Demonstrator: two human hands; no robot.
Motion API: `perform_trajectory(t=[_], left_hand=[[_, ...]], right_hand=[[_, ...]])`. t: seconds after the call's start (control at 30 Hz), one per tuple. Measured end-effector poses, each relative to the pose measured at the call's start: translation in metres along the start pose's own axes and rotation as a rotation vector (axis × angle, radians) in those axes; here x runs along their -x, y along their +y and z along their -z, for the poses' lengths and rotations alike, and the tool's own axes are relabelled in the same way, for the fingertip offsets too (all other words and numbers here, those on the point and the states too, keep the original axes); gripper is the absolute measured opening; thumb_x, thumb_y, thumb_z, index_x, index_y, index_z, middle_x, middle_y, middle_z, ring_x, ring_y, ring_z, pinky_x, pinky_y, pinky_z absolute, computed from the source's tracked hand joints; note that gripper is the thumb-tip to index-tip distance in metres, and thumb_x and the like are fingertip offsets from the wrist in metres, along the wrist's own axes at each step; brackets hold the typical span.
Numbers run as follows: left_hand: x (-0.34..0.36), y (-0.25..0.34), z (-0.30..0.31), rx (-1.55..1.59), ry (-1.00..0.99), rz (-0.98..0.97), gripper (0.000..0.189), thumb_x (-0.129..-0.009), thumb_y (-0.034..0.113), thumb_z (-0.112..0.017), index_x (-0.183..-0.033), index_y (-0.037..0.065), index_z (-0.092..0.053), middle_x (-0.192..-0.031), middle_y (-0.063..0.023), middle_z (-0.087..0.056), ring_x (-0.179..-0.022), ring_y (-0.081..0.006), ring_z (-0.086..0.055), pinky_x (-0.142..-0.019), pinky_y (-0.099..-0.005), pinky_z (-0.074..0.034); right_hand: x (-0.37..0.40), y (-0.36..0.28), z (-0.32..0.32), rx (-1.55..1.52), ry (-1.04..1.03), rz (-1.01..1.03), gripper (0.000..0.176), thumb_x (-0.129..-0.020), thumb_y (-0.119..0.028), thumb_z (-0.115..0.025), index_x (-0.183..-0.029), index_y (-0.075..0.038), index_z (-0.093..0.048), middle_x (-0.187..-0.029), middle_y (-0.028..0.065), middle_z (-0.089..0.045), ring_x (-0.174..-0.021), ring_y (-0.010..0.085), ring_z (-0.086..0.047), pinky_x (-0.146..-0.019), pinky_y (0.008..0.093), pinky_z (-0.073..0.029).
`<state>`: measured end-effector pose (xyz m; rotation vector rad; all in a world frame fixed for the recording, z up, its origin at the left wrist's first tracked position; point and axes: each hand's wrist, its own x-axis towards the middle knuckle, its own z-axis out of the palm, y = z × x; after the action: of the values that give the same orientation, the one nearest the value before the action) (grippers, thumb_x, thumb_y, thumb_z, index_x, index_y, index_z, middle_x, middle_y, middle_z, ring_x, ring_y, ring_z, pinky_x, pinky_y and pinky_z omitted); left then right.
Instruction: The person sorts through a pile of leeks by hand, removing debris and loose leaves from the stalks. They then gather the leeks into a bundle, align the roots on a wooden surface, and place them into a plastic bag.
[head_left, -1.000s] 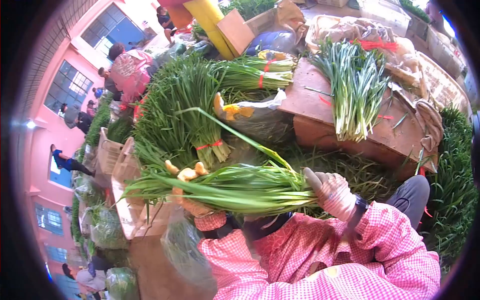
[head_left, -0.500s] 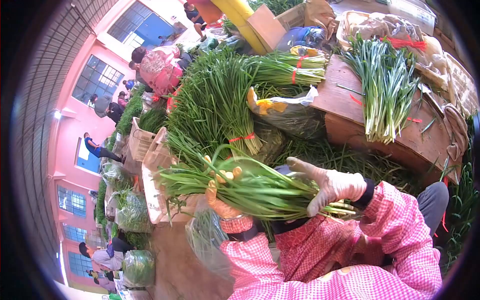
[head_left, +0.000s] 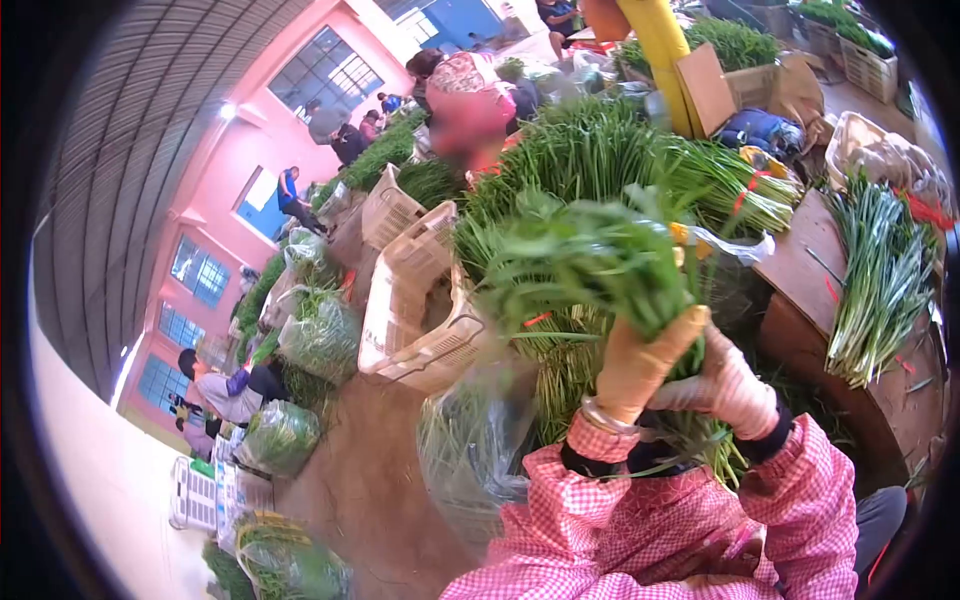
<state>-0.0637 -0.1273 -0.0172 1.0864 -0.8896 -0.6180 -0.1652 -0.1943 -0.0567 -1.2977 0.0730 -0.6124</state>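
A loose bunch of garlic chives (head_left: 610, 265) stands nearly upright in front of me, its leaf tips fanned to the left and blurred. My left hand (head_left: 645, 370), gloved, is wrapped round the bunch from the left side. Lower on the stalks, my right hand (head_left: 735, 385) closes round them from the right, in a pale glove with darker fingertips. Pale stalk ends stick out beneath the hands. Right behind the bunch lies a large heap of chives (head_left: 590, 150). A chive bundle tied with a red band (head_left: 750, 190) rests to its right.
On the right, a brown board (head_left: 800, 265) carries another pile of chives (head_left: 865, 290). Left of my hands are a beige plastic crate (head_left: 385, 320) and a clear plastic bag (head_left: 475, 440) of greens. A yellow post (head_left: 660, 60) rises behind the heap. A co-worker in pink (head_left: 470, 110) is further back.
The bunch has swung from lying sideways to nearly upright. My right hand, open before, has closed round the stalks beside my left. The view has turned left.
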Motion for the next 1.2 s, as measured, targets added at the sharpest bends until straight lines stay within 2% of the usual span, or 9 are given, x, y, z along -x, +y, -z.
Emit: perform_trajectory(t=[0.17, 0.33, 0.63, 0.77, 0.87, 0.9, 1.0, 1.1, 1.2], left_hand=[[-0.018, 0.012, -0.021, -0.657, -0.277, -0.284, 0.043, -0.077, 0.029, -0.072, -0.108, 0.004, -0.058, -0.103, -0.0094, -0.062, -0.097, -0.0245, -0.055, -0.090, -0.0382, -0.039], [-0.020, 0.019, -0.046, -1.081, -0.133, -0.618, 0.068, -0.073, 0.051, -0.067, -0.116, 0.000, -0.054, -0.109, -0.0188, -0.058, -0.111, -0.0363, -0.047, -0.095, -0.0455, -0.034], [0.067, 0.017, -0.012, -0.754, 0.106, -0.885, 0.064, -0.077, 0.016, -0.069, -0.128, -0.006, -0.039, -0.122, -0.0257, -0.051, -0.107, -0.0356, -0.056, -0.094, -0.0415, -0.044], [0.045, -0.036, -0.003, -0.610, -0.120, -0.124, 0.102, -0.069, 0.043, -0.077, -0.140, -0.006, -0.021, -0.145, -0.0264, -0.020, -0.136, -0.0327, -0.021, -0.110, -0.0386, -0.019], [0.023, -0.045, 0.002, -0.725, -0.516, -0.095, 0.113, -0.067, 0.049, -0.075, -0.143, -0.003, -0.011, -0.149, -0.0216, -0.013, -0.138, -0.0279, -0.015, -0.111, -0.0358, -0.016], [0.015, -0.039, 0.003, -0.461, -0.512, -0.018, 0.115, -0.066, 0.052, -0.075, -0.143, -0.003, -0.010, -0.149, -0.0207, -0.012, -0.139, -0.0260, -0.014, -0.111, -0.0353, -0.015], [0.019, -0.009, 0.023, -0.341, -0.516, 0.256, 0.121, -0.062, 0.051, -0.079, -0.143, -0.004, -0.008, -0.148, -0.0224, -0.016, -0.138, -0.0259, -0.015, -0.111, -0.0328, -0.016], [0.017, -0.033, 0.006, -0.502, -0.672, 0.166, 0.114, -0.061, 0.046, -0.081, -0.141, -0.005, -0.017, -0.145, -0.0231, -0.025, -0.135, -0.0284, -0.024, -0.110, -0.0333, -0.020], [0.006, -0.024, -0.019, -0.067, -0.706, 0.423, 0.089, -0.067, 0.032, -0.080, -0.135, -0.002, -0.034, -0.136, -0.0131, -0.042, -0.121, -0.0244, -0.043, -0.104, -0.0353, -0.031]], right_hand=[[-0.004, -0.012, 0.026, 0.137, 0.081, -0.005, 0.059, -0.065, -0.009, -0.082, -0.116, -0.005, -0.054, -0.107, 0.0005, -0.060, -0.095, 0.0090, -0.052, -0.084, 0.0281, -0.046], [0.008, -0.049, 0.044, 0.457, 0.178, 0.073, 0.040, -0.069, -0.005, -0.075, -0.106, -0.002, -0.060, -0.095, 0.0008, -0.064, -0.085, 0.0110, -0.058, -0.076, 0.0288, -0.048], [0.023, -0.065, 0.088, -0.023, 0.384, 0.038, 0.040, -0.065, -0.013, -0.070, -0.103, -0.004, -0.060, -0.092, 0.0012, -0.063, -0.083, 0.0120, -0.057, -0.079, 0.0286, -0.045], [0.023, -0.072, 0.077, 0.139, 0.272, -0.001, 0.047, -0.064, -0.012, -0.069, -0.109, -0.006, -0.057, -0.094, 0.0009, -0.060, -0.082, 0.0128, -0.056, -0.074, 0.0284, -0.047], [0.025, -0.055, 0.095, 0.304, 0.365, 0.061, 0.043, -0.068, -0.012, -0.069, -0.108, -0.004, -0.057, -0.093, 0.0028, -0.061, -0.081, 0.0133, -0.057, -0.073, 0.0274, -0.047], [0.024, -0.065, 0.096, 0.221, 0.326, 0.042, 0.039, -0.069, -0.010, -0.067, -0.106, -0.003, -0.059, -0.091, 0.0038, -0.061, -0.080, 0.0143, -0.057, -0.073, 0.0280, -0.048], [0.025, -0.091, 0.087, -0.136, 0.234, -0.053, 0.033, -0.070, -0.009, -0.066, -0.101, 0.000, -0.063, -0.088, 0.0046, -0.062, -0.078, 0.0149, -0.058, -0.072, 0.0293, -0.048], [0.024, -0.091, 0.063, 0.127, 0.063, -0.033, 0.043, -0.068, -0.012, -0.071, -0.108, -0.001, -0.060, -0.094, 0.0032, -0.064, -0.082, 0.0129, -0.057, -0.075, 0.0298, -0.048], [0.022, -0.095, 0.045, 0.210, 0.002, 0.067, 0.039, -0.071, -0.015, -0.073, -0.106, -0.001, -0.060, -0.095, 0.0025, -0.064, -0.084, 0.0119, -0.056, -0.078, 0.0298, -0.046]])
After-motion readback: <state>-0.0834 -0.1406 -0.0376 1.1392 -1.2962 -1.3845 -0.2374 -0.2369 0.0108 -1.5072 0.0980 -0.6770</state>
